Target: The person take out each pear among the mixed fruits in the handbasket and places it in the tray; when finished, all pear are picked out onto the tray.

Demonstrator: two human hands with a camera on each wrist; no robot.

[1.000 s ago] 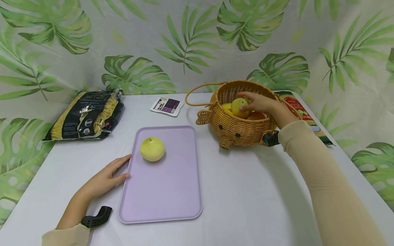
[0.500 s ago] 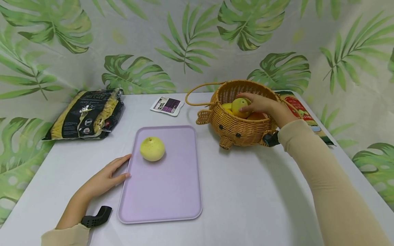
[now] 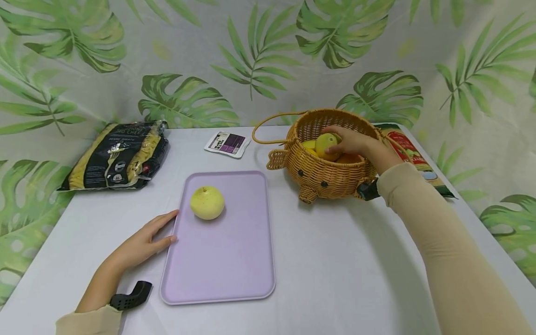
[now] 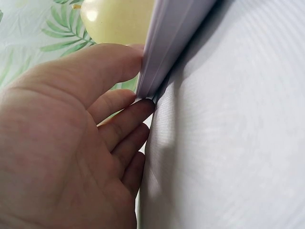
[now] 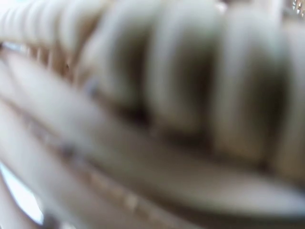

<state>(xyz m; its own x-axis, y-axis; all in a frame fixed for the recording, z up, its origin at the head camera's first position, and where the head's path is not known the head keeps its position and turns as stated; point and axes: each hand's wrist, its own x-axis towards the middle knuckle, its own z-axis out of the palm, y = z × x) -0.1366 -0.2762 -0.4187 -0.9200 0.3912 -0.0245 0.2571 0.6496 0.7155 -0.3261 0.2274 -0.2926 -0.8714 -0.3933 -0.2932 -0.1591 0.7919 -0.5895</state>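
Observation:
In the head view, my right hand [image 3: 349, 142] reaches into a wicker basket [image 3: 324, 174] with an animal face and grips a yellow-green mango [image 3: 325, 145] among other fruit. The right wrist view shows only blurred wicker weave [image 5: 181, 71] up close. My left hand [image 3: 140, 244] rests beside a lilac tray [image 3: 222, 265], its fingertips at the left rim. The left wrist view has thumb and fingers [image 4: 124, 119] loosely extended against the tray's side [image 4: 162, 47]. A round yellow pear [image 3: 207, 203] with a short stem lies on the tray's upper left.
A bag of penne pasta [image 3: 117, 156] lies at the back left. A small white and purple packet [image 3: 227, 144] is behind the tray. Behind the basket at right is a red and green package [image 3: 414, 153]. Inside the basket are yellow fruit [image 3: 309, 145] and a reddish fruit [image 3: 349, 158].

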